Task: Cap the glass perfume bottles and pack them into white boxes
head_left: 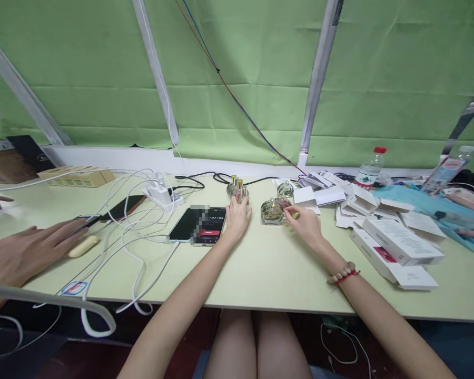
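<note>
My left hand [238,215] reaches to a cluster of small glass bottles with gold caps [234,185], its fingers closed about their near side. My right hand [306,223] pinches at the edge of a group of clear glass perfume bottles. A gold cap [296,216] shows beneath its fingers, apparently of a small bottle mostly hidden by the hand. Left of those fingertips stands a wide clear perfume bottle [272,212]. Behind it is another round glass bottle [285,189]. A phone with a lit screen [211,226] lies beside my left wrist.
Opened white boxes [403,239] are heaped at the right, near a red-capped water bottle [369,169] and blue cloth [454,226]. White cables run from a power strip [161,195] across the left side. Another person's hand [27,250] rests at far left by a phone [85,220].
</note>
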The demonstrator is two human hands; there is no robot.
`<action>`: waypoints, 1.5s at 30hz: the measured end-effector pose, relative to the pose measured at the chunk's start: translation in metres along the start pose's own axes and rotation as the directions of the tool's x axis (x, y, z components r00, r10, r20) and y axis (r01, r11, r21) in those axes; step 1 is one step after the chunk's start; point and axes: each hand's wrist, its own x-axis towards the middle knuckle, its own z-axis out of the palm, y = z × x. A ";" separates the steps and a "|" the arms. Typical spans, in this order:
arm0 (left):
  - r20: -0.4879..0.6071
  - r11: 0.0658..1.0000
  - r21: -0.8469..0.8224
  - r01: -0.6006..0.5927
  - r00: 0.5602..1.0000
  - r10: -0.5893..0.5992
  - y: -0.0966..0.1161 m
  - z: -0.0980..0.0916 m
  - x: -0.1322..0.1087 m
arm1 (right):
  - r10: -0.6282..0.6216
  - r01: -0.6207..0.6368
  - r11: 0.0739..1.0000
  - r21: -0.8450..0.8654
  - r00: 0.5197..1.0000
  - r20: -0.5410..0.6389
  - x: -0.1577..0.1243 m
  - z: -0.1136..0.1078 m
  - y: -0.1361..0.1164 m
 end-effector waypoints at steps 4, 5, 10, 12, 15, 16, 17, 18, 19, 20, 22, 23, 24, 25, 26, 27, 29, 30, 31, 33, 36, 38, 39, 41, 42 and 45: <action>-0.019 0.999 0.024 0.023 1.000 -0.023 0.000 0.000 0.000 | -0.004 0.004 1.000 0.009 1.000 0.005 0.000 0.000 0.000; -0.032 0.999 0.009 0.032 0.999 -0.032 -0.001 0.000 0.001 | -0.007 0.007 1.000 0.012 1.000 0.006 0.000 -0.001 0.000; -0.107 0.975 -0.216 0.042 0.992 -0.067 -0.006 0.006 0.003 | -0.012 0.011 1.000 0.021 1.000 0.004 0.000 -0.001 0.000; -0.122 0.950 -0.310 0.029 0.990 -0.071 -0.007 0.008 0.004 | -0.017 0.016 1.000 0.026 1.000 0.003 0.000 -0.001 0.000; -0.139 0.919 -0.393 0.033 0.986 -0.095 -0.006 0.009 0.004 | -0.021 0.020 1.000 0.022 1.000 0.004 0.000 -0.001 0.000; -0.145 0.912 -0.409 0.042 0.983 -0.110 -0.006 0.009 0.005 | -0.020 0.020 1.000 0.018 1.000 0.004 0.000 -0.001 0.000; -0.151 0.906 -0.420 0.053 0.980 -0.127 -0.005 0.009 0.005 | -0.021 0.021 1.000 0.016 1.000 0.002 0.000 -0.001 0.000; -0.155 0.901 -0.429 0.066 0.977 -0.146 -0.005 0.009 0.005 | -0.022 0.022 1.000 0.015 1.000 0.001 0.000 -0.001 0.000; -0.157 0.896 -0.437 0.080 0.974 -0.163 -0.004 0.009 0.005 | -0.025 0.025 1.000 0.015 1.000 -0.002 0.000 -0.001 0.000; -0.159 0.891 -0.444 0.093 0.971 -0.180 -0.004 0.008 0.005 | -0.026 0.027 1.000 0.016 1.000 -0.005 0.000 -0.001 0.000; -0.160 0.882 -0.458 0.111 0.966 -0.205 -0.003 0.007 0.005 | -0.029 0.029 0.999 0.018 1.000 -0.009 0.000 -0.001 0.001; -0.159 0.878 -0.465 0.116 0.964 -0.211 -0.002 0.007 0.004 | -0.029 0.029 0.999 0.020 1.000 -0.009 0.000 0.000 0.001; -0.158 0.876 -0.468 0.118 0.964 -0.214 -0.001 0.007 0.004 | -0.030 0.030 0.999 0.021 1.000 -0.008 0.000 0.000 0.001; -0.157 0.876 -0.467 0.118 0.964 -0.214 -0.001 0.006 0.004 | -0.030 0.030 0.999 0.023 1.000 -0.006 0.001 0.000 0.001; -0.156 0.879 -0.462 0.120 0.964 -0.213 0.000 0.006 0.004 | -0.031 0.031 0.999 0.026 1.000 -0.005 0.001 0.000 0.001; -0.155 0.882 -0.455 0.121 0.965 -0.212 0.001 0.006 0.004 | -0.032 0.032 0.999 0.030 0.999 -0.007 0.001 0.000 0.001; -0.150 0.891 -0.435 0.128 0.966 -0.212 0.002 0.006 0.004 | -0.037 0.037 0.999 0.034 0.999 -0.013 0.000 -0.001 0.001; -0.148 0.894 -0.429 0.131 0.966 -0.212 0.002 0.006 0.004 | -0.039 0.039 0.999 0.034 0.999 -0.015 0.000 -0.001 0.000; -0.148 0.894 -0.427 0.132 0.966 -0.213 0.003 0.006 0.004 | -0.040 0.040 0.999 0.032 0.999 -0.017 0.000 -0.001 0.000; -0.154 0.892 -0.434 0.125 0.965 -0.211 0.003 0.005 0.004 | -0.037 0.037 0.999 0.031 0.999 -0.013 0.000 -0.002 0.000; -0.167 0.884 -0.459 0.089 0.969 -0.185 0.003 0.005 0.004 | -0.029 0.029 0.999 0.046 1.000 0.004 0.000 -0.003 -0.001; -0.168 0.875 -0.480 0.058 0.973 -0.156 0.001 0.006 0.004 | -0.027 0.026 0.998 0.055 1.000 0.011 0.000 -0.003 -0.002; -0.166 0.868 -0.494 0.046 0.975 -0.146 0.000 0.007 0.004 | -0.028 0.027 0.998 0.055 1.000 0.010 0.000 -0.003 -0.002; -0.148 0.853 -0.520 0.038 0.980 -0.134 -0.001 0.009 0.004 | -0.030 0.030 0.998 0.048 1.000 0.005 0.000 -0.003 -0.002; -0.137 0.848 -0.529 0.041 0.982 -0.133 -0.002 0.009 0.004 | -0.030 0.030 0.999 0.045 1.000 0.003 0.000 -0.003 -0.002; -0.117 0.845 -0.532 0.052 0.984 -0.134 -0.002 0.008 0.004 | -0.030 0.030 0.998 0.046 1.000 -0.001 0.000 -0.002 -0.002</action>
